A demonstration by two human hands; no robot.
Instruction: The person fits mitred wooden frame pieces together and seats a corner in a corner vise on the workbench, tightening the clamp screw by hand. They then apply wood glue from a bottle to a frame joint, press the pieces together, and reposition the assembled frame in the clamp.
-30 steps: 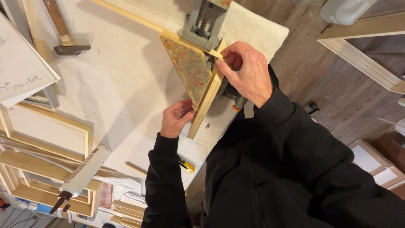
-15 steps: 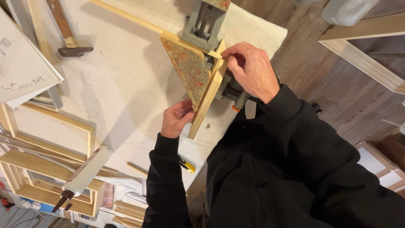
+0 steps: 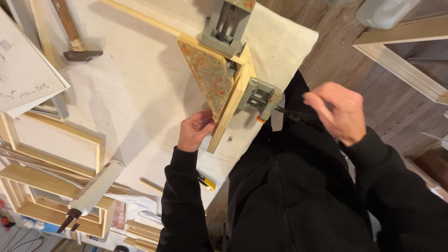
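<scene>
A grey corner clamp (image 3: 227,25) grips two pale wooden strips at a right angle on a white cloth (image 3: 130,93). A mottled brown triangular board (image 3: 207,77) lies inside the corner. My left hand (image 3: 193,130) pinches the lower end of the nearer wooden strip (image 3: 231,109) next to the board's tip. My right hand (image 3: 338,112), blurred, is curled at the end of the clamp's dark screw handle (image 3: 291,114), out to the right of the bench.
A hammer (image 3: 74,39) lies at the back left. A white sealant tube (image 3: 93,191) rests on stacked wooden frames (image 3: 56,135) at the left. A small yellow tool (image 3: 206,182) sits at the bench edge. Another frame (image 3: 401,51) leans over the wooden floor on the right.
My right hand has left the clamped corner and moved right to the screw handle. My left hand stays on the strip's lower end.
</scene>
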